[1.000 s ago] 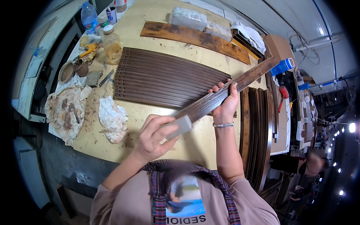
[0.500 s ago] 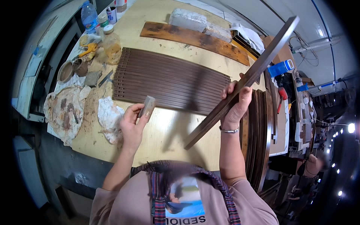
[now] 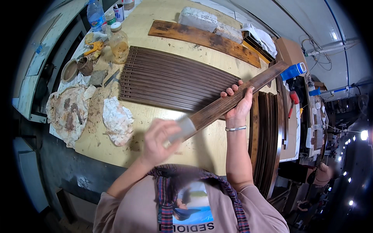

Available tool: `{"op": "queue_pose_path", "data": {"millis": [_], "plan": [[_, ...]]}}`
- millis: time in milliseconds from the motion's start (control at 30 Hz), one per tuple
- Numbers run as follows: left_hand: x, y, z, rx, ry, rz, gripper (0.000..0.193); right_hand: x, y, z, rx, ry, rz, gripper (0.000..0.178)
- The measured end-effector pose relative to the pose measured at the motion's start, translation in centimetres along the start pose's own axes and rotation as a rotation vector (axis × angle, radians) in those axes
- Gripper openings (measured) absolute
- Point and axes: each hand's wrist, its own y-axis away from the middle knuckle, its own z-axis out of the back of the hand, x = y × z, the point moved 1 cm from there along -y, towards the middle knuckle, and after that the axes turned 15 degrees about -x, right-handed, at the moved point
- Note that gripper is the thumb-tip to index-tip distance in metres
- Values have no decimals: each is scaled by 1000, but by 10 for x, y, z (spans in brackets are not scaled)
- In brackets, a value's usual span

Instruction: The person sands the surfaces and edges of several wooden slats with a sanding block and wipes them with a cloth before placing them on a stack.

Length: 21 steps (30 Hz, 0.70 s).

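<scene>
My right hand (image 3: 239,103) grips a long dark brown wooden slat (image 3: 221,108), which slants from lower left to upper right above the table. Its broad face with streaked grain is turned up. At the slat's near end, my left hand (image 3: 158,141) holds a small grey block, probably a sanding block (image 3: 182,129), against the wood. Both hand and block are smeared by motion. Beyond my hands, a row of similar dark slats (image 3: 175,79) lies side by side on the pale tabletop (image 3: 151,116).
On the left are stained rags (image 3: 118,122), a jar (image 3: 118,43), a water bottle (image 3: 95,15) and a small bowl (image 3: 70,70). A brown-stained board (image 3: 206,40) and white-wrapped blocks (image 3: 198,19) lie at the back. Stacked slats (image 3: 268,136) and a red mallet (image 3: 293,101) are right; a person (image 3: 320,174) stands farther off.
My left hand has moved right and brought the block onto the slat's near end. The slat has swung lower at its far end and rolled so its broad face shows.
</scene>
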Motion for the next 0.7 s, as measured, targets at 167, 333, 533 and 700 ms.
{"op": "queue_pose_path", "data": {"millis": [167, 333, 533, 700], "plan": [[8, -6, 7, -118, -88, 48, 31, 8, -5, 1, 27, -36, 29, 40], [9, -12, 9, -61, -87, -85, 31, 4, -9, 8, 120, -11, -70, 47], [104, -32, 120, -443, -674, 66, 28, -8, 10, 4, 199, 195, -170, 55], [171, -9, 210, -454, -1038, 163, 34, -36, 12, 4, 259, 215, -249, 56]]}}
